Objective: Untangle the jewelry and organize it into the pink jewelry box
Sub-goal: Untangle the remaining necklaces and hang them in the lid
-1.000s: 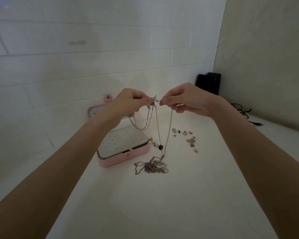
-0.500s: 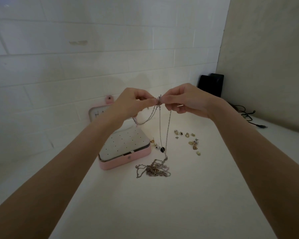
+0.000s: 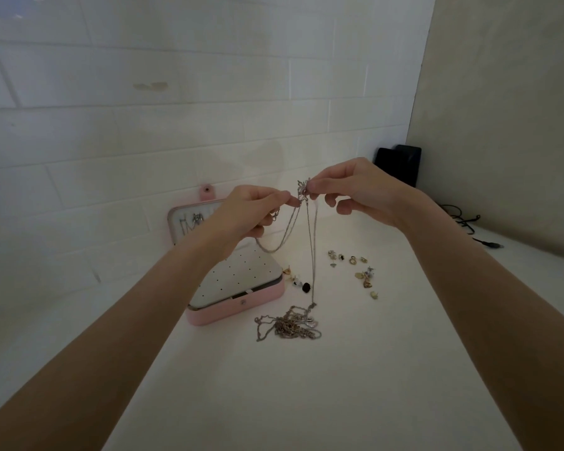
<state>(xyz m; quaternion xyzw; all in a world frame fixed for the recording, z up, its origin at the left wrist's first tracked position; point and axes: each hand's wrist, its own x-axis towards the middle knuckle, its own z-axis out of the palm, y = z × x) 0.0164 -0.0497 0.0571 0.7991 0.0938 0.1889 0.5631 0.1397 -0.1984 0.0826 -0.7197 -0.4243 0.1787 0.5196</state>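
Silver chain necklaces [image 3: 311, 242] hang between the 2 raised hands. The left hand [image 3: 251, 216] pinches one part with thumb and forefinger, and a loop of chain sags under it. The right hand [image 3: 355, 190] pinches a small knot of chain at the top; its lower fingers are curled but hold nothing. From this knot 2 thin strands go down to a tangled pile of chains [image 3: 290, 325] on the white tabletop [image 3: 306, 385]. The pink jewelry box [image 3: 238, 307] stands open just left of the pile, with a dotted white insert. Small earrings [image 3: 358, 271] lie scattered to the right, apart from the pile.
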